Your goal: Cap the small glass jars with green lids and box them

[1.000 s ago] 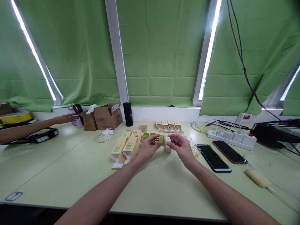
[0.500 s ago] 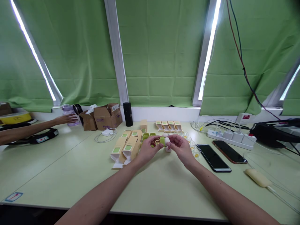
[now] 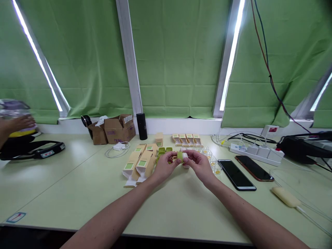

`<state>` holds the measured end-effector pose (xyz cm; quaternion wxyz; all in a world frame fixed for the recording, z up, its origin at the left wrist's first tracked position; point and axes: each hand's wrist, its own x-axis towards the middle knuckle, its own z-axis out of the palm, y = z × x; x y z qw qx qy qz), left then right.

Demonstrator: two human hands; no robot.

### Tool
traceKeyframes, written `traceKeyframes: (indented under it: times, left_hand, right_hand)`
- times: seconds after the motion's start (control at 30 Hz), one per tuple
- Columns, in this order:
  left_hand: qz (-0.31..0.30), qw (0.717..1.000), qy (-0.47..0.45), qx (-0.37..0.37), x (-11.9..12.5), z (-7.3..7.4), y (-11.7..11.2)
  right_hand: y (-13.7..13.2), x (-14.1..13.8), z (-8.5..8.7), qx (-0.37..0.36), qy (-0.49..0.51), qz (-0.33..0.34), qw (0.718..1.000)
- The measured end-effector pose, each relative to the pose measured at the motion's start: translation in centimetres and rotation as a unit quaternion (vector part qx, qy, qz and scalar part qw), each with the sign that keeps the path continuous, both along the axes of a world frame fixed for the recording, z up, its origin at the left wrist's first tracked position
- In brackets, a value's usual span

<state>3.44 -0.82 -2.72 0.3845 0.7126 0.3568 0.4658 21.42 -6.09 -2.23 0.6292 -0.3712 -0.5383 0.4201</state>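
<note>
Between both hands is a small green cap (image 3: 180, 157) with a pale loop on its left side, set against a small white piece (image 3: 185, 156). My left hand (image 3: 165, 166) pinches the green cap, and my right hand (image 3: 201, 166) grips the white piece; the two parts touch. Fingers hide whether they are fully joined. Several more green caps (image 3: 161, 149) stand just behind my left hand. Small clear cups with yellow centres (image 3: 218, 171) are lined up beyond my right hand. Left of my hands lie tan boxes with green windows (image 3: 145, 162), flaps open.
More small tan boxes (image 3: 189, 139) lie at the back. Cardboard cartons (image 3: 120, 129) and a black cylinder (image 3: 141, 126) stand by the wall. Two phones (image 3: 236, 174), a power strip (image 3: 255, 154) and cables are on the right. A co-worker's hand (image 3: 19, 123) holds a purple-lidded bottle (image 3: 12, 105) at far left.
The co-worker's hand has carried the bottle from beside the cartons to the far left. My hands have barely moved and still hold the green cap and white piece together.
</note>
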Motion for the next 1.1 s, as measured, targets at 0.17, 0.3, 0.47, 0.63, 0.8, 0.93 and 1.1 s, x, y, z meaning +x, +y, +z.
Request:
traceKeyframes:
  times: [0.17,0.3,0.47,0.63,0.8,0.93,1.1]
  left_hand:
    - [0.025,0.999,0.013,0.044,0.2,0.4,-1.0]
    - [0.005,0.992,0.006,0.125,0.3,0.5,-2.2]
    - [-0.013,0.975,0.042,0.22,0.5,0.2,-3.0]
    - [-0.018,0.978,0.036,0.204,0.5,0.0,-2.8]
    - [-0.059,0.992,-0.028,0.106,0.5,-0.4,-2.0]
    - [-0.105,0.989,-0.097,0.045,0.6,-0.4,-1.7]
    - [-0.122,0.989,-0.072,0.051,0.5,0.0,-2.0]
  right_hand:
    - [0.2,-0.1,-0.1,0.0,0.014,-0.007,1.0]
    - [0.2,-0.2,-0.2,0.02,0.031,-0.024,0.999]
    - [0.2,-0.6,-0.5,0.006,0.048,-0.026,0.999]
    - [0.1,-1.1,-0.7,-0.006,0.066,-0.012,0.998]
    - [0.0,-0.5,-0.8,0.031,-0.029,-0.032,0.999]
    - [-0.6,0.3,-0.7,0.178,-0.245,-0.148,0.942]
    - [-1.1,0.5,-0.7,0.301,-0.413,-0.198,0.836]
